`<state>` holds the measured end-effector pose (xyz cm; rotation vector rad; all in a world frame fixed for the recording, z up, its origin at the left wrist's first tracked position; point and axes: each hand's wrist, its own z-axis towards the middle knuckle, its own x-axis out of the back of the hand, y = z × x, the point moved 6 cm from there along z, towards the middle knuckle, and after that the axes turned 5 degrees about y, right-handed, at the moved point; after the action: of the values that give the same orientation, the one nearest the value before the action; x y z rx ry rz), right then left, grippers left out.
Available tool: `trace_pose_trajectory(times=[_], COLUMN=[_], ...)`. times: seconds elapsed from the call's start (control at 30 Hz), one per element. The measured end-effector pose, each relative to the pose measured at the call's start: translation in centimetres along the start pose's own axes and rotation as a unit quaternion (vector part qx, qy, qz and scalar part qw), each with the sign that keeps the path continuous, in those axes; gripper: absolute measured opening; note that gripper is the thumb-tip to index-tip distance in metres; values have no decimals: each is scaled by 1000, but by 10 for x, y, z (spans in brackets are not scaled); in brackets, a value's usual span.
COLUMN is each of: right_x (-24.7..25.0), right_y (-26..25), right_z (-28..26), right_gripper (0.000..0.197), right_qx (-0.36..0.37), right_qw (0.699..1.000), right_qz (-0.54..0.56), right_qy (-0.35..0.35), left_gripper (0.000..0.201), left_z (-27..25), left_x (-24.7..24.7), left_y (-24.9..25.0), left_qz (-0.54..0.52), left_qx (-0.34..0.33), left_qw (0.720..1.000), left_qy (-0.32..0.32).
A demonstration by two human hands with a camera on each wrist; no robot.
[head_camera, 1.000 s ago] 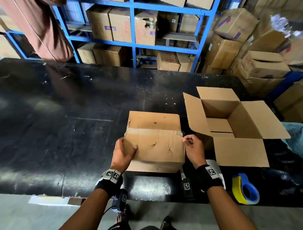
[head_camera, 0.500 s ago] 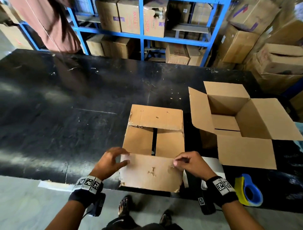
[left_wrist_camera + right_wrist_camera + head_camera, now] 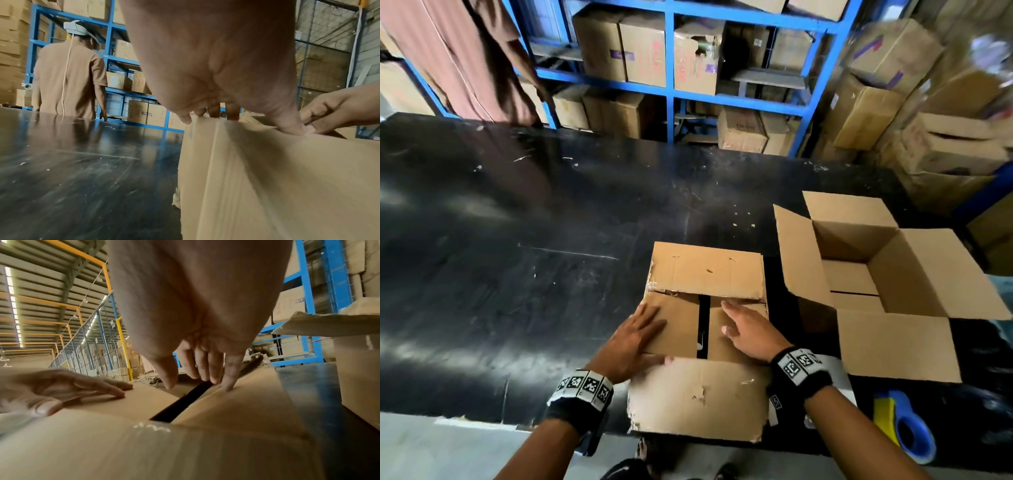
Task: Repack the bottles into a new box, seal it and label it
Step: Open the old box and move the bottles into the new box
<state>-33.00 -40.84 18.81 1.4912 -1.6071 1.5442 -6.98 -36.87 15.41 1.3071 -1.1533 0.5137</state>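
An old, dented cardboard box [image 3: 698, 401] stands at the near edge of the black table [image 3: 517, 274]. Its near outer flap hangs toward me and its far flap [image 3: 709, 270] lies back. The two inner flaps are down with a dark gap [image 3: 703, 325] between them; no bottles show. My left hand [image 3: 643, 329] lies flat on the left inner flap, fingers straight. My right hand [image 3: 739, 325] touches the right inner flap [image 3: 236, 402] with straight fingers [image 3: 228, 378] beside the gap. The new box [image 3: 859, 274] stands open and empty just to the right.
A yellow and blue tape dispenser [image 3: 907, 428] lies at the table's near right corner. A white sheet [image 3: 835, 373] lies partly under my right wrist. A person in a brown shirt [image 3: 69, 73] stands beyond the far left edge. Blue racks [image 3: 671, 96] with cartons line the back.
The old box's near outer flap has been swung open toward me, uncovering the inner flaps. Both hands then let go of it and moved forward onto the inner flaps.
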Motion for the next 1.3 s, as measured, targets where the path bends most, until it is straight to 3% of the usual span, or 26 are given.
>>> trace_pose_trajectory(times=[0.07, 0.17, 0.3, 0.4, 0.5, 0.6, 0.7, 0.8, 0.9, 1.0, 1.17, 1.3], right_x=[10, 46, 84, 87, 70, 54, 55, 65, 65, 32, -8, 16], right_y=[2, 4, 8, 17, 26, 27, 26, 15, -17, -42, -45, -62], right_z=[-3, 2, 54, 112, 156, 170, 173, 165, 139, 103, 64, 49], right_gripper=[71, 78, 81, 77, 65, 59, 60, 60, 46, 30, 45, 42], right_qx=[-3, 20, 26, -11, -58, -88, -106, -79, 21, 83, 39, 39], right_qw=[1000, 992, 984, 988, 996, 993, 992, 994, 988, 976, 954, 979], right_qz=[15, 48, 18, 33, -5, -77, -69, -78, -146, -193, -248, -172], right_qy=[15, 119, 176, 149, 63, -9, -14, 7, 36, -57, -162, -101], left_gripper=[96, 94, 93, 92, 93, 94, 95, 95, 95, 94, 92, 90], left_z=[-2, -5, -6, -7, -5, -5, -5, -5, -5, -5, -6, -7], left_x=[-4, -4, 2, 5, 8, 9, 10, 12, 12, 10, 8, 5], left_y=[-5, -2, 1, 5, 7, 6, 7, 9, 9, 7, 4, 1], left_qz=[-30, -67, -72, -60, -48, -47, -22, -10, -16, -17, 11, 49], left_qx=[-1, -4, 5, 11, 17, 22, 26, 31, 31, 30, 24, 24], left_qw=[1000, 997, 997, 998, 999, 999, 999, 999, 999, 999, 1000, 998], left_qy=[9, 21, 17, 12, 4, 2, 8, 7, 5, 5, 12, 2])
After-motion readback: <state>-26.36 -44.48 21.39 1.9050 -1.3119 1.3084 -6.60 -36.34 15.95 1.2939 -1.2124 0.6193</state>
